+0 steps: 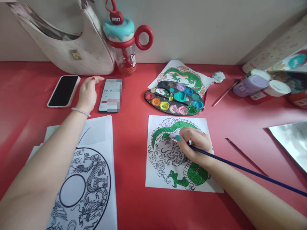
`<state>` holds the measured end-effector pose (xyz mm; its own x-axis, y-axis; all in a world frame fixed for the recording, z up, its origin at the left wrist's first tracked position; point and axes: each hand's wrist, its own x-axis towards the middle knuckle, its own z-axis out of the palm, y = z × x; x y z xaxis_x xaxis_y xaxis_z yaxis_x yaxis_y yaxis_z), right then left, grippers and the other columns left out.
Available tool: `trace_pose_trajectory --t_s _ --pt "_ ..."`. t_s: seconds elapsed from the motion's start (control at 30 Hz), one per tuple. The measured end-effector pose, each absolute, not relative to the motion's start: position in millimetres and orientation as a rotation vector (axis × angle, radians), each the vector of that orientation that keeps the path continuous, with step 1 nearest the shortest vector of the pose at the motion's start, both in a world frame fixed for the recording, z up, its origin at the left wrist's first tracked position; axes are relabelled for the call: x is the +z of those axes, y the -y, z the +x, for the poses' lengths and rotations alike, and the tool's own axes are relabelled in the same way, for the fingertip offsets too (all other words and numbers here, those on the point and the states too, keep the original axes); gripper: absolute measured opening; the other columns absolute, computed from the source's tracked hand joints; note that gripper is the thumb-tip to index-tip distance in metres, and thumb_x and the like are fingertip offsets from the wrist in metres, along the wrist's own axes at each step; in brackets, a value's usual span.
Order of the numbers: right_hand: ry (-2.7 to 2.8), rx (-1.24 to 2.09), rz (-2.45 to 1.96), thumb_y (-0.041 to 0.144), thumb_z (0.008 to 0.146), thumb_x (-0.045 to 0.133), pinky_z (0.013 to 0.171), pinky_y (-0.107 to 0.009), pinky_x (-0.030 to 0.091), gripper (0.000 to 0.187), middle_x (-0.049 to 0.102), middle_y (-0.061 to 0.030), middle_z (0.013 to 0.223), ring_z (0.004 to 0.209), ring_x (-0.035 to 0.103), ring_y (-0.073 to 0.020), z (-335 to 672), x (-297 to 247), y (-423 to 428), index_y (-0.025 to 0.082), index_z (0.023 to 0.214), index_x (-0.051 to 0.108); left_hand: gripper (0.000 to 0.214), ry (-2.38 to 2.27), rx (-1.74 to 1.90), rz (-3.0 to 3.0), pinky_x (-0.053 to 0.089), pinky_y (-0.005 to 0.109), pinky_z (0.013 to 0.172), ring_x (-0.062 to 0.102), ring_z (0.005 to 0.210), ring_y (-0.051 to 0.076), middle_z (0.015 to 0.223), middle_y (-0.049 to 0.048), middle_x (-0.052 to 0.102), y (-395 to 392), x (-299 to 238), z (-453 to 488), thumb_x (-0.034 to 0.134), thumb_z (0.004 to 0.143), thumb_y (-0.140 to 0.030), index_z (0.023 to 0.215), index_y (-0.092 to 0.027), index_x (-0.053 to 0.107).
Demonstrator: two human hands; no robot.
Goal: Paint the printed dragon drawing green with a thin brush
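My right hand (195, 143) is closed on a long blue paintbrush (240, 166), whose tip rests on a dragon colouring sheet (154, 172) partly painted green. My left hand (88, 93) reaches far across the red table (134, 140), fingers stretched out, touching the left edge of a phone with a lit timer screen (110, 95). A second phone with a dark screen (63, 90) lies just left of that hand. A black palette (174, 97) with several wells of paint sits beyond the sheet.
Large dragon prints (96, 179) lie at the near left. A cream handbag (72, 41) and a teal-lidded bottle (122, 41) stand against the wall. Paint jars (261, 84), a spare brush (224, 94) and another stick (247, 157) are at the right.
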<state>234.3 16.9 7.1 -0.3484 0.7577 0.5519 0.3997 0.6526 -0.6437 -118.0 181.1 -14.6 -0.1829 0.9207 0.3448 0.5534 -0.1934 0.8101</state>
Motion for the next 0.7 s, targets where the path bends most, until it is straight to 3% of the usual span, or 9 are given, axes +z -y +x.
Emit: trace_pose_trajectory --t_s 0.7 --pt "1.980 0.498 -0.908 0.002 0.079 0.051 0.049 -0.022 0.027 0.032 0.031 0.0055 0.055 0.051 0.032 -0.0057 234.4 7.4 -17.0 0.020 0.066 0.028 0.034 -1.712 1.333 1.737 0.042 0.030 0.097 0.058 0.100 0.015 0.109 0.0054 0.066 -176.7 -7.7 -110.6 0.047 0.080 -0.019 0.107 -0.014 0.066"
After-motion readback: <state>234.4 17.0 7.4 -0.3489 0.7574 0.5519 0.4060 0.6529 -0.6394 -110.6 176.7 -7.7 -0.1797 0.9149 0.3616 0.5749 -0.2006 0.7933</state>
